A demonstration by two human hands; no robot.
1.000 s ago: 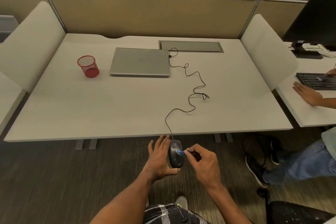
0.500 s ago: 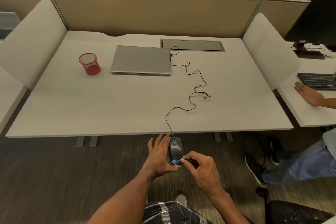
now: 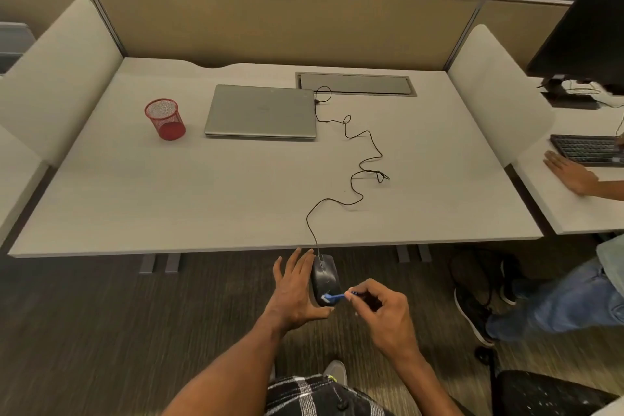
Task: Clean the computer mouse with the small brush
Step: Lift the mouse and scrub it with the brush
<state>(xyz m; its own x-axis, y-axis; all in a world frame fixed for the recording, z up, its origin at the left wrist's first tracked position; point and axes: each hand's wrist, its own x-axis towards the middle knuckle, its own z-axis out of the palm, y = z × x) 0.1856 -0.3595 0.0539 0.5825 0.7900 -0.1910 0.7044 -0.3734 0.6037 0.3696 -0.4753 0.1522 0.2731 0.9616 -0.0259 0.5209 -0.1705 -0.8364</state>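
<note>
Left hand (image 3: 293, 294) is cradling the dark grey corded computer mouse (image 3: 325, 280) from its left side, fingers extended and thumb under the near end, holding it in the air just off the near edge of the pale grey desk (image 3: 141, 192). Right hand (image 3: 383, 309) is pinching the small blue brush (image 3: 334, 297) at its handle, white bristle tip touching the mouse's near end. Black cable (image 3: 358, 159) is running in loose curls across the desk to the closed silver laptop (image 3: 261, 111); red mesh cup (image 3: 165, 119) is sitting left of it
</note>
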